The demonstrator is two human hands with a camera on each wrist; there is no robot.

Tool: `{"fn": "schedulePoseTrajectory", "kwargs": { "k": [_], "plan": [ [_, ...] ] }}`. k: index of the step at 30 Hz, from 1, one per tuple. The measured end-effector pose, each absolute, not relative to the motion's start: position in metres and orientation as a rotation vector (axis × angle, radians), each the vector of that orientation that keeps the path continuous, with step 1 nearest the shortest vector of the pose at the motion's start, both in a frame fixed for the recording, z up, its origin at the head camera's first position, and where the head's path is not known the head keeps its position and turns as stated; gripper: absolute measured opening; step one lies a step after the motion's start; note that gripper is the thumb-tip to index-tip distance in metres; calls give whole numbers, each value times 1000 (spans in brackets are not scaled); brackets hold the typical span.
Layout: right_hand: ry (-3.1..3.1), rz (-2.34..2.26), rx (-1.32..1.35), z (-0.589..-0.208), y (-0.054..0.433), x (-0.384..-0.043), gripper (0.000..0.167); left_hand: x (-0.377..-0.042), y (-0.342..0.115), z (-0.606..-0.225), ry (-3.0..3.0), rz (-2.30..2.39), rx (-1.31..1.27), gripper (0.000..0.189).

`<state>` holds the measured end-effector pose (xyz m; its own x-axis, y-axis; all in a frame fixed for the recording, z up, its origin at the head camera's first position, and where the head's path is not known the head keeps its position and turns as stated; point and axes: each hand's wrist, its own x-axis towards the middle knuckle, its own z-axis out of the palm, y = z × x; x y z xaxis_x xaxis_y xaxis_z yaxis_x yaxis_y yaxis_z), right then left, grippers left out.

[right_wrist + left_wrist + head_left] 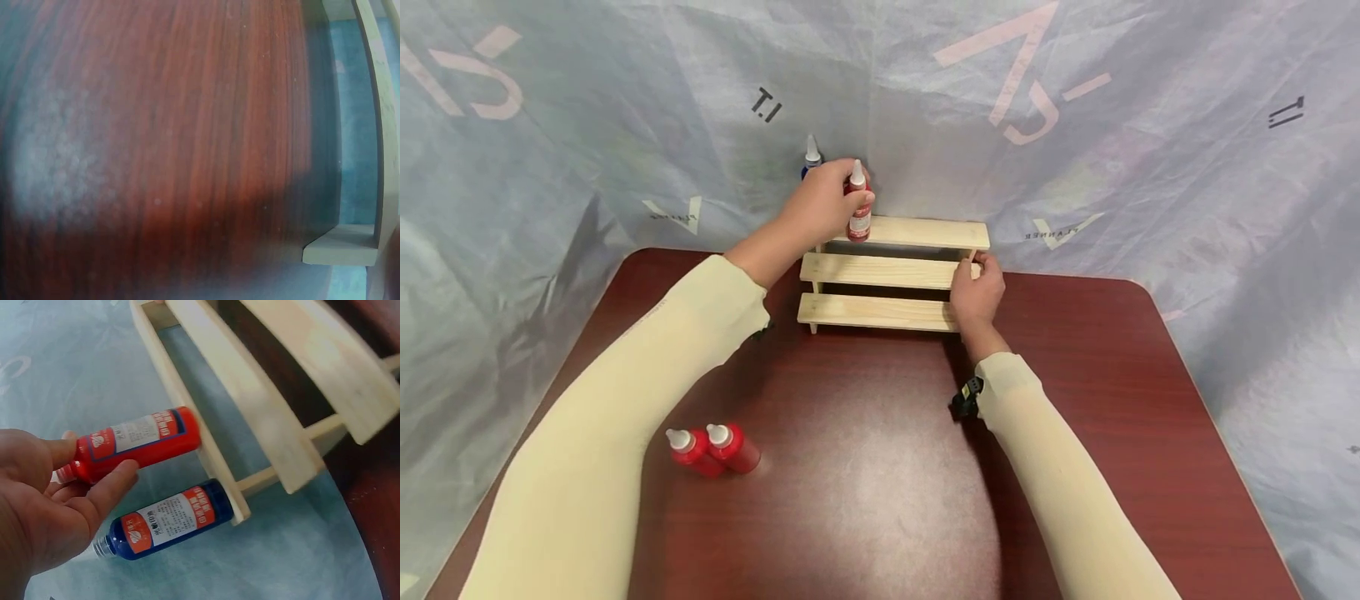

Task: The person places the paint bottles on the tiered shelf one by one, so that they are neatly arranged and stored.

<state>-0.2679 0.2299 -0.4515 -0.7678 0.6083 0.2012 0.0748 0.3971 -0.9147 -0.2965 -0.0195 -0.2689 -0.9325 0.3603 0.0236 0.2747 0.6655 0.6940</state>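
My left hand grips a red bottle with a white nozzle near its neck, holding it upright at the top shelf of a three-step wooden rack. In the left wrist view the bottle's base is right at the top board. Beside it on that shelf stands a blue bottle, mostly hidden behind my left hand in the head view. My right hand holds the rack's right end around the middle step, thumb and fingers at the side piece. The right wrist view shows only part of the rack.
Two more red bottles with white caps stand close together at the front left of the dark red table. Grey sheeting hangs behind the rack and around the table. A small black device sits at my right wrist.
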Motion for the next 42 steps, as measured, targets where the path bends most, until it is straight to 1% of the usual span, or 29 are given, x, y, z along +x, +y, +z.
{"fn": "schedulePoseTrajectory", "kwargs": {
  "k": [5,16,19,22,24,29,34,42],
  "plan": [
    [-2146,1360,-594,-453,232,-269,35,-303,-13,-263,2764,1096,446,29],
    [-2136,1354,-585,-452,235,-269,35,-309,-4,-265,2795,1061,417,26],
    [-2135,1359,-588,-451,236,-269,34,-311,-2,-262,2776,1054,388,35],
    [-2131,1365,-594,-451,236,-269,34,-313,1,-259,2749,1031,343,53],
    [-2131,1369,-594,-451,236,-269,33,-315,4,-258,2739,1003,318,61],
    [-2136,1378,-597,-451,235,-269,33,-318,9,-258,2733,976,304,60],
    [-2129,1386,-597,-450,235,-269,33,-323,13,-257,2740,939,302,65],
    [-2133,1403,-600,-451,233,-267,35,-324,15,-263,2806,906,383,56]
  ]
}}
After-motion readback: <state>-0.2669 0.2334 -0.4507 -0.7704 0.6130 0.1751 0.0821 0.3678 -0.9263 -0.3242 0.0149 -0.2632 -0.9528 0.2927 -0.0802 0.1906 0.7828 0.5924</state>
